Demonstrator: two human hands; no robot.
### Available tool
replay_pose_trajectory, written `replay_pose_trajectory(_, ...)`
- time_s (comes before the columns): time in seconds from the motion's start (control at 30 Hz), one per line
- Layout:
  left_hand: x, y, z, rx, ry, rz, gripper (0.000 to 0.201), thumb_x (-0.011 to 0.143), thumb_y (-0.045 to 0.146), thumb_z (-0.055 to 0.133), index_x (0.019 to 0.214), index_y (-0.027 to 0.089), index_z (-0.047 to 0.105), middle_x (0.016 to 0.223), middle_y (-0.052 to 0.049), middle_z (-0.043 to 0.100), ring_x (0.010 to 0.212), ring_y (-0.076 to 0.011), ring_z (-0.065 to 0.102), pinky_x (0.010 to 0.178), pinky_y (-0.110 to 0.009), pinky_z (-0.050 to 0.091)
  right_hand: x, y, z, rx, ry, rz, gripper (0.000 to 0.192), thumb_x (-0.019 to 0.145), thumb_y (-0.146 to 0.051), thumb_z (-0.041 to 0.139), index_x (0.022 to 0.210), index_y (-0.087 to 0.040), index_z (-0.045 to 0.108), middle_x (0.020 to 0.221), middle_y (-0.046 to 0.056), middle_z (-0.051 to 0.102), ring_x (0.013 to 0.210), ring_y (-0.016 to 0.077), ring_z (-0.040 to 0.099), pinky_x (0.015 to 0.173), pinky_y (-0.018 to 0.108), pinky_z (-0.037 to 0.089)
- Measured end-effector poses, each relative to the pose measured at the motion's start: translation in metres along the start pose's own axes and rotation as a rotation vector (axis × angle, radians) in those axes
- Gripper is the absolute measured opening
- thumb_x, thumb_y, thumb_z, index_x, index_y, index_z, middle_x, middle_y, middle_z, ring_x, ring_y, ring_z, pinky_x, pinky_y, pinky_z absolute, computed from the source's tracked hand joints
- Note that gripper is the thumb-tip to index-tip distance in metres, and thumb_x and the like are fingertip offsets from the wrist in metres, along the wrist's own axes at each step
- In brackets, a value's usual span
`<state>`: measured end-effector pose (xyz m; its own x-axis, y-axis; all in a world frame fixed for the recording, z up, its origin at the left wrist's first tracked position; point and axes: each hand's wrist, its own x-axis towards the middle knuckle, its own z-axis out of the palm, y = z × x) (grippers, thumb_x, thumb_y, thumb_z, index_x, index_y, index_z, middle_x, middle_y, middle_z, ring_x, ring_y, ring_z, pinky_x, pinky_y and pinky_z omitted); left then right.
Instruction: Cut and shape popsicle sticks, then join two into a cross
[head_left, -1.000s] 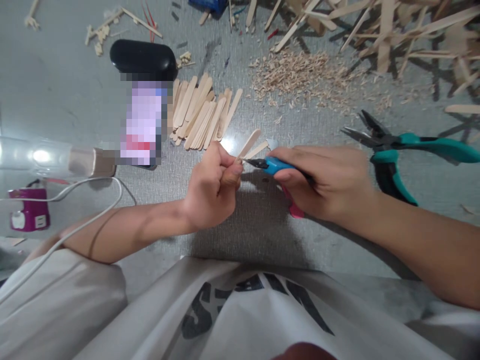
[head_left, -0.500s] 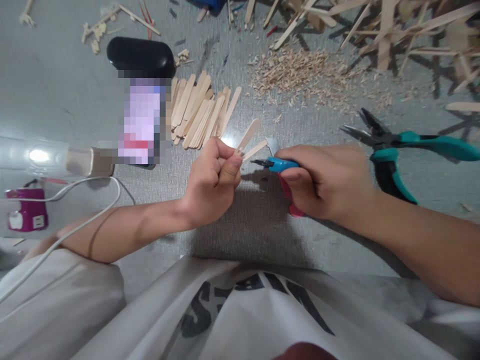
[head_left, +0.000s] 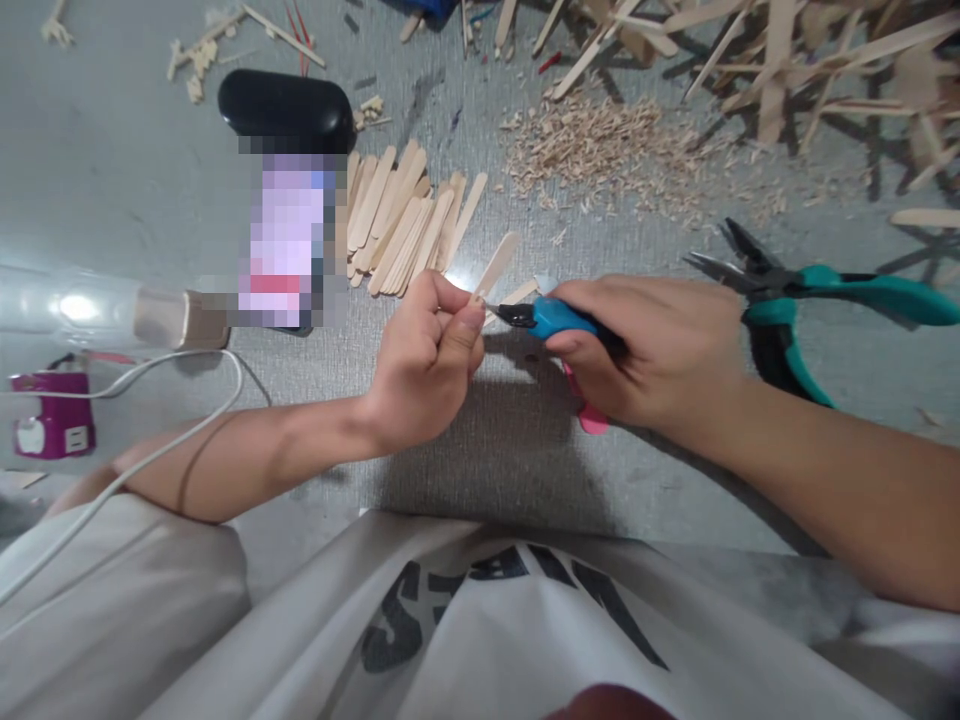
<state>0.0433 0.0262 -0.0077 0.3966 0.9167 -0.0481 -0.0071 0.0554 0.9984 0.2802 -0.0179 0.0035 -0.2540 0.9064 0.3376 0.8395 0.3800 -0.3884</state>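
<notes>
A pale wooden craft stick [head_left: 498, 262] is pinched between the thumb and forefinger of my left hand [head_left: 431, 365], its rounded end pointing up and right. Closed around a small blue-handled tool [head_left: 559, 318] with a dark pointed tip is my right hand [head_left: 652, 350]. The tool's tip meets the stick at my left fingertips, though the exact contact is too small to make out. Behind the tool shows another narrow piece of wood [head_left: 521, 292]. Under my right hand a pink object [head_left: 592, 418] is partly hidden.
A pile of craft sticks [head_left: 409, 235] lies beyond my left hand, beside a blurred phone [head_left: 281, 240] and black case [head_left: 286, 108]. Wood shavings [head_left: 592, 140] and loose sticks [head_left: 772, 80] spread behind. Teal-handled pliers [head_left: 780, 285] rest at right; a white cable [head_left: 236, 380] crosses the left side.
The blue-handled tool has turned in my right hand and shifted left, bringing its tip to the stick at my left fingers. My left hand keeps nearly the same place and grip.
</notes>
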Motion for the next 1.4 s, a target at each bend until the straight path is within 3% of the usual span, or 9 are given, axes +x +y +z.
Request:
replay_pose_trajectory(0.37, -0.001, -0.006, -0.002, 0.012, -0.009, 0.083, 0.048, 0.120, 0.069, 0.065, 0.101, 0.032, 0.040, 0.052, 0.016, 0.050, 0.038, -0.0105, 0.035, 0.046, -0.028, 0.037, 0.002, 0.004, 0.008, -0.013, 0.130, -0.119, 0.062, 0.127, -0.064, 0.046, 0.111, -0.019, 0.085, 0.074, 0.005, 0.075, 0.065, 0.0199, 0.065, 0.061, 0.039, 0.041)
replay_pose_trajectory(0.53, 0.000, -0.004, -0.002, 0.016, 0.002, 0.062, 0.050, 0.119, 0.069, 0.067, 0.100, 0.032, 0.039, 0.052, 0.017, 0.051, 0.038, -0.0082, 0.035, 0.045, -0.025, 0.035, 0.004, 0.006, 0.013, -0.055, 0.238, -0.148, 0.060, 0.126, -0.066, 0.049, 0.114, -0.019, 0.084, 0.080, 0.007, 0.080, 0.067, 0.0213, 0.071, 0.062, 0.040, 0.044)
replay_pose_trajectory(0.7, 0.002, 0.006, 0.001, -0.073, -0.005, 0.010, 0.050, 0.119, 0.062, 0.071, 0.097, 0.033, 0.037, 0.051, 0.016, 0.049, 0.037, -0.0075, 0.031, 0.040, -0.024, 0.023, 0.008, 0.008, 0.016, -0.047, 0.338, -0.224, 0.048, 0.120, -0.067, 0.068, 0.115, -0.021, 0.081, 0.092, 0.007, 0.088, 0.074, 0.0236, 0.079, 0.067, 0.040, 0.053)
replay_pose_trajectory(0.87, 0.002, 0.011, 0.001, -0.086, -0.001, -0.031, 0.042, 0.121, 0.048, 0.070, 0.097, 0.032, 0.039, 0.051, 0.016, 0.050, 0.038, -0.0066, 0.032, 0.040, -0.021, 0.023, 0.008, 0.008, 0.010, -0.013, 0.319, -0.208, 0.040, 0.115, -0.060, 0.080, 0.119, -0.021, 0.081, 0.095, 0.010, 0.088, 0.079, 0.0266, 0.081, 0.070, 0.041, 0.056)
replay_pose_trajectory(0.97, 0.002, 0.013, 0.000, -0.116, -0.008, -0.059, 0.043, 0.120, 0.049, 0.071, 0.097, 0.031, 0.039, 0.051, 0.016, 0.051, 0.039, -0.0065, 0.032, 0.041, -0.020, 0.025, 0.008, 0.007, 0.006, 0.006, 0.305, -0.198, 0.040, 0.117, -0.060, 0.076, 0.120, -0.020, 0.082, 0.090, 0.011, 0.084, 0.077, 0.0264, 0.077, 0.070, 0.040, 0.056)
replay_pose_trajectory(1.13, 0.002, 0.017, 0.001, -0.174, -0.007, -0.080, 0.042, 0.118, 0.049, 0.075, 0.096, 0.029, 0.045, 0.053, 0.014, 0.055, 0.042, -0.0059, 0.037, 0.044, -0.018, 0.030, 0.005, 0.006, 0.010, 0.000, 0.222, -0.118, 0.060, 0.124, -0.070, 0.049, 0.111, -0.024, 0.085, 0.074, 0.005, 0.073, 0.062, 0.0223, 0.066, 0.061, 0.041, 0.046)
replay_pose_trajectory(1.27, 0.002, 0.016, 0.001, -0.187, 0.023, -0.076, 0.043, 0.116, 0.050, 0.077, 0.095, 0.028, 0.047, 0.052, 0.013, 0.054, 0.041, -0.0058, 0.037, 0.043, -0.018, 0.028, 0.002, 0.007, 0.012, -0.025, 0.150, -0.074, 0.070, 0.124, -0.077, 0.041, 0.114, -0.026, 0.088, 0.078, 0.007, 0.078, 0.067, 0.0239, 0.070, 0.064, 0.041, 0.048)
replay_pose_trajectory(1.4, 0.003, 0.013, 0.000, -0.188, 0.024, -0.069, 0.048, 0.113, 0.058, 0.081, 0.093, 0.028, 0.048, 0.052, 0.012, 0.053, 0.040, -0.0063, 0.037, 0.041, -0.019, 0.027, 0.001, 0.009, 0.013, 0.009, 0.167, -0.114, 0.063, 0.125, -0.072, 0.046, 0.119, -0.025, 0.087, 0.083, 0.007, 0.082, 0.071, 0.0247, 0.075, 0.066, 0.041, 0.049)
